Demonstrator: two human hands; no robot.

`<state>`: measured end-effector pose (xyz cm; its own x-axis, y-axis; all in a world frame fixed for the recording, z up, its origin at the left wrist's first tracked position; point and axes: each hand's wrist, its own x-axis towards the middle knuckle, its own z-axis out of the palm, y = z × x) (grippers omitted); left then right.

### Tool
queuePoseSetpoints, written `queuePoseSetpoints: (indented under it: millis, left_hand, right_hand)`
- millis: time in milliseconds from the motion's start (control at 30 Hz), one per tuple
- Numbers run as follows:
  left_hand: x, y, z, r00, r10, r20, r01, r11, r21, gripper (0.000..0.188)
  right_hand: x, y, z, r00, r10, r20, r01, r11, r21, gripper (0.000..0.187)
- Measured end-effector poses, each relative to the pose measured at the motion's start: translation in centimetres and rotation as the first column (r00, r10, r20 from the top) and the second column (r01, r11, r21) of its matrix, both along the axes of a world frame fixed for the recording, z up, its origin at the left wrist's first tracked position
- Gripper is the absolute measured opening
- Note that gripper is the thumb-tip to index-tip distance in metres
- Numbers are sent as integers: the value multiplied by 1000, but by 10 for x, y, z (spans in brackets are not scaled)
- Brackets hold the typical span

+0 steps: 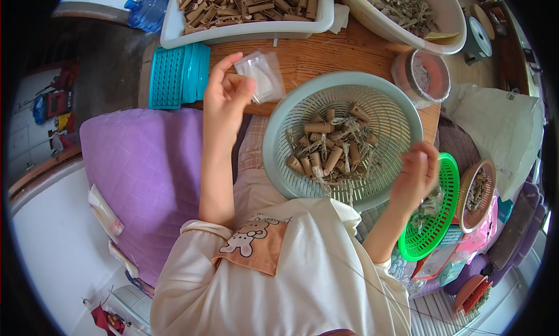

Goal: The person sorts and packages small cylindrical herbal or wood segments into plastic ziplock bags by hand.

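Note:
My left hand point(229, 88) is raised over the wooden table's near edge, pinching a small stack of clear plastic bags point(259, 77) between thumb and fingers. To its right sits a grey-green plastic colander point(279, 115) with brown cylindrical pieces point(333, 155) and clear crinkled plastic packets point(349, 126) lying mixed inside. My right hand point(416, 170) hovers by the colander's right rim, above a bright green basket point(445, 219). Its fingers are curled together and slightly blurred; anything between them cannot be made out. Clear packets point(432, 202) lie in the green basket, partly hidden by this hand.
A white tub of brown pieces point(247, 27) stands at the back, beside a white basin point(454, 42) of packets. Turquoise trays point(180, 77) are stacked left; a clear tub point(421, 77) stands right. A tan basket point(477, 193) lies beyond the green one. Purple quilted fabric point(140, 179) covers the left side.

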<state>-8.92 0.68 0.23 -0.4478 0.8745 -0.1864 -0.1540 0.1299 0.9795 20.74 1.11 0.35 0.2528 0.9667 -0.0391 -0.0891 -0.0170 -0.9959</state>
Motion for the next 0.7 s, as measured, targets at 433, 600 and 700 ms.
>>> queuePoseSetpoints:
  millis: [433, 600, 700]
  left_hand:
    - [55, -17, 31, 876, -482, -36, 482, 876, -4, 34]
    - [56, -13, 16, 601, -376, 705, 348, 918, 193, 21]
    - [67, -16, 4, 384, -176, 907, 261, 962, 76, 24]
  right_hand:
    - [-74, 15, 42, 807, 514, -291, -578, 788, -210, 30]
    - [-77, 10, 42, 844, 493, -212, -534, 812, -237, 22]
    - [-87, 2, 35, 875, 433, -217, -478, 843, -246, 19]
